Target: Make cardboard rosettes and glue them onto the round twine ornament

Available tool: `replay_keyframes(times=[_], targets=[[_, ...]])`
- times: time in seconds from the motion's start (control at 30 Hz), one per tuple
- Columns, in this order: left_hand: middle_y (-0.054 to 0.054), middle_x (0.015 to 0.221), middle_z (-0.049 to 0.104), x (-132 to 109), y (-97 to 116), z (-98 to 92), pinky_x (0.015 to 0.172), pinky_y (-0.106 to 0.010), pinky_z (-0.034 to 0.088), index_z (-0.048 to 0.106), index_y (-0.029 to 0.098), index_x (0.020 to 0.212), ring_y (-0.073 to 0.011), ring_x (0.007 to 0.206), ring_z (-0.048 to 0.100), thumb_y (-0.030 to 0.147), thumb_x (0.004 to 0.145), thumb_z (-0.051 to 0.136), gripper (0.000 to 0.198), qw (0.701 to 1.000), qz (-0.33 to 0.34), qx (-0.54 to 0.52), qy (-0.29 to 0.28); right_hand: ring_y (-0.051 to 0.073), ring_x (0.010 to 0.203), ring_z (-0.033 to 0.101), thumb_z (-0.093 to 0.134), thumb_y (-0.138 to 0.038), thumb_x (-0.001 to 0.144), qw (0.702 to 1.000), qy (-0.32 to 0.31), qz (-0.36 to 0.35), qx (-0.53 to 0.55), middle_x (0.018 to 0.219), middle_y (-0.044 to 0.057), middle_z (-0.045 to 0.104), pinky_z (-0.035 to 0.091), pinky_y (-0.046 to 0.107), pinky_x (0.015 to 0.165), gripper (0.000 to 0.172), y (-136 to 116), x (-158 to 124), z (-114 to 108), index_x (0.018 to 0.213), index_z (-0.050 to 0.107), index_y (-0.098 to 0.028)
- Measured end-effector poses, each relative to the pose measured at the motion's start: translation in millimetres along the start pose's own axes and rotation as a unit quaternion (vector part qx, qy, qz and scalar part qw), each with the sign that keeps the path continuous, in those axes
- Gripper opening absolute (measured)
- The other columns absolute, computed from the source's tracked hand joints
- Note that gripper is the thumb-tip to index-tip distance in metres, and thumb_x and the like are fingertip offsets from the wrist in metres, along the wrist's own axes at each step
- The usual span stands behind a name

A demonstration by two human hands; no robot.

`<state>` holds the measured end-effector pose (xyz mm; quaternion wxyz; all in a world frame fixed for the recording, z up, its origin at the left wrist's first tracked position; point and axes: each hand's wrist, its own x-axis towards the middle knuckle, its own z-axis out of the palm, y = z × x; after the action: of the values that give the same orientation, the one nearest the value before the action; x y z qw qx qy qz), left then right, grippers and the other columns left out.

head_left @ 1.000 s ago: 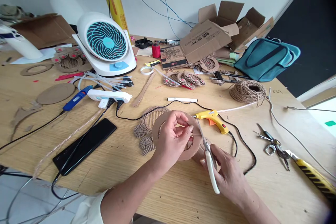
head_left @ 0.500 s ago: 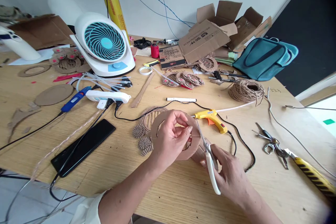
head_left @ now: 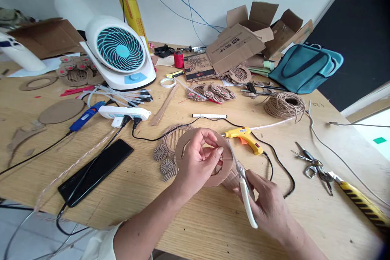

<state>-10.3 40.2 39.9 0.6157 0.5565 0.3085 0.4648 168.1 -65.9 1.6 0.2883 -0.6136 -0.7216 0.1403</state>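
Note:
My left hand (head_left: 198,162) is closed on a brown cardboard ring (head_left: 224,170), held just above the wooden table (head_left: 137,195). My right hand (head_left: 268,203) grips white-handled scissors (head_left: 243,187), their blades reaching up along the ring's right edge. Small rolled corrugated discs (head_left: 161,152) and a ribbed cardboard round (head_left: 173,136) lie just left of the ring. A yellow glue gun (head_left: 243,137) rests right behind my hands, its black cord looping to the right.
A white and teal fan (head_left: 120,50), power strip (head_left: 124,112), blue glue gun (head_left: 83,115) and black phone (head_left: 96,170) sit left. Twine ball (head_left: 284,105), teal bag (head_left: 304,67), cardboard boxes (head_left: 243,44), keys (head_left: 317,168) and a yellow knife (head_left: 362,205) lie right.
The view has drifted slightly; the hands, ring and scissors hold nearly the same pose, with the scissors shifted a little lower along the ring's edge.

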Motion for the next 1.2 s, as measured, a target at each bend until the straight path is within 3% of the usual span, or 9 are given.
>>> replay_keyframes(times=[0.27, 0.43, 0.73, 1.2], targets=[[0.003, 0.088, 0.053, 2, 1, -0.5, 0.057, -0.021, 0.061, 0.047, 0.021, 0.093, -0.0076, 0.065, 0.06, 0.024, 0.084, 0.066, 0.022, 1.0, -0.008, 0.007, 0.003, 0.011, 0.056, 0.043, 0.051, -0.04, 0.098, 0.996, -0.041, 0.048, 0.069, 0.063, -0.004, 0.049, 0.034, 0.023, 0.053, 0.029, 2, 4, -3, 0.076, 0.044, -0.022], [0.003, 0.088, 0.055, 2, 1, 0.5, 0.057, -0.019, 0.059, 0.048, 0.021, 0.093, -0.007, 0.064, 0.061, 0.018, 0.084, 0.064, 0.018, 1.0, -0.002, 0.021, -0.006, 0.012, 0.057, 0.045, 0.056, -0.036, 0.093, 0.997, -0.045, 0.044, 0.038, 0.065, -0.004, 0.049, 0.035, 0.024, 0.053, 0.025, 4, 5, -6, 0.077, 0.041, -0.023], [0.002, 0.095, 0.055, 1, 3, 1.5, 0.056, -0.015, 0.052, 0.051, 0.02, 0.093, -0.0036, 0.059, 0.057, 0.015, 0.082, 0.065, 0.018, 0.998, -0.003, 0.053, -0.022, 0.012, 0.053, 0.044, 0.057, -0.032, 0.092, 0.999, -0.023, 0.027, -0.012, 0.062, -0.005, 0.046, 0.035, 0.024, 0.052, 0.027, 6, 2, -5, 0.074, 0.037, -0.024], [0.001, 0.098, 0.054, 1, 3, -0.2, 0.061, -0.016, 0.05, 0.05, 0.02, 0.094, -0.0055, 0.069, 0.059, 0.014, 0.082, 0.065, 0.02, 0.998, -0.005, 0.056, -0.033, 0.011, 0.048, 0.045, 0.056, -0.032, 0.092, 0.995, 0.027, -0.042, -0.089, 0.056, -0.005, 0.048, 0.033, 0.024, 0.052, 0.028, 1, 7, -11, 0.071, 0.038, -0.024]])
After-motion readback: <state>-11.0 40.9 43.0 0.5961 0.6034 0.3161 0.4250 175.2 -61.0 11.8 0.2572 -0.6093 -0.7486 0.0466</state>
